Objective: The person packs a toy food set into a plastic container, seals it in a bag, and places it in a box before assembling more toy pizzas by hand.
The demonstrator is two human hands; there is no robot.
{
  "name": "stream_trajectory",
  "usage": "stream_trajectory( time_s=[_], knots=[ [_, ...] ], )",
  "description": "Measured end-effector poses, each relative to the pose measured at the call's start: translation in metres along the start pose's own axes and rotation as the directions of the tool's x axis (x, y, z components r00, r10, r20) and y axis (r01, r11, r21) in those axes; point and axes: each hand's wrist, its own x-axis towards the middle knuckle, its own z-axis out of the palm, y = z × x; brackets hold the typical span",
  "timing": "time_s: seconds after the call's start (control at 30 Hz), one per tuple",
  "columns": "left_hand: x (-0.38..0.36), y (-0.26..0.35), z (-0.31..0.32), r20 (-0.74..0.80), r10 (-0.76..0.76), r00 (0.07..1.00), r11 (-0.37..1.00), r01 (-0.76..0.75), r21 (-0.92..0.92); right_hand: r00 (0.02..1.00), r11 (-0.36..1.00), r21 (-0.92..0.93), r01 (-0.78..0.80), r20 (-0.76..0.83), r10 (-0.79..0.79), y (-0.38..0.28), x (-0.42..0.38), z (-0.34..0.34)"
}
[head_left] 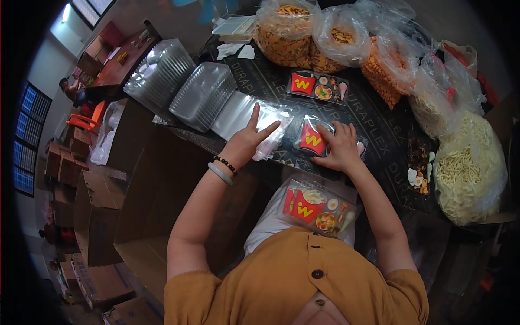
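My left hand [250,138] is over a stack of clear plastic sleeves [233,116], its index and middle fingers spread apart and the others partly hidden. My right hand [342,149] curls over a clear tray of toy food with a red fries box [312,136]; the fingers cover its middle and right part. Behind it lies a second toy food tray [317,88] with a red fries box, an egg and a small pizza. On my lap rests a bagged toy food tray [319,208] with pale fries in its red box.
Nested clear plastic trays [203,95] stand at the table's left. Large bags of orange pieces [284,43] line the back, and a bag of pale toy fries [468,168] sits at right. Small loose toy pieces [420,179] lie near it. Cardboard boxes [103,216] fill the left floor.
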Motion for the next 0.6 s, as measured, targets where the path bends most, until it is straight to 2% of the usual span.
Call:
stream_trajectory(
  time_s=[0.07, 0.13, 0.17, 0.23, 0.27, 0.33, 0.43, 0.6],
  knots=[
    [-0.003, -0.011, 0.009, -0.024, 0.055, 0.998, 0.997, -0.053, 0.05, 1.0, 1.0, 0.0, 0.007, -0.001, -0.007, -0.001, 0.001, 0.0],
    [-0.006, -0.018, 0.014, -0.201, 0.161, 0.966, 0.977, -0.126, 0.175, 0.999, 0.999, -0.008, 0.041, -0.013, -0.041, -0.003, 0.001, -0.001],
    [-0.007, -0.02, 0.017, -0.202, 0.158, 0.967, 0.977, -0.123, 0.174, 0.999, 0.999, -0.007, 0.043, -0.012, -0.043, -0.006, 0.001, -0.003],
    [-0.005, -0.016, 0.013, -0.226, 0.005, 0.974, 0.999, 0.003, 0.035, 0.994, 0.994, 0.008, 0.108, -0.011, -0.108, -0.016, 0.002, -0.009],
    [-0.005, -0.016, 0.014, -0.225, 0.005, 0.974, 0.999, 0.003, 0.037, 0.994, 0.994, 0.009, 0.109, -0.012, -0.108, -0.021, 0.002, -0.011],
    [-0.005, -0.017, 0.017, -0.181, -0.116, 0.977, 0.992, 0.121, 0.022, 0.975, 0.974, 0.056, 0.221, -0.027, -0.219, -0.032, 0.003, -0.016],
    [-0.004, -0.017, 0.02, -0.225, -0.103, 0.969, 0.994, 0.106, 0.003, 0.959, 0.956, 0.068, 0.284, -0.03, -0.283, -0.048, 0.009, -0.017],
    [-0.001, -0.016, 0.026, -0.177, -0.059, 0.982, 0.996, 0.07, 0.055, 0.946, 0.943, 0.071, 0.325, -0.021, -0.324, -0.065, 0.023, -0.007]
  ],
)
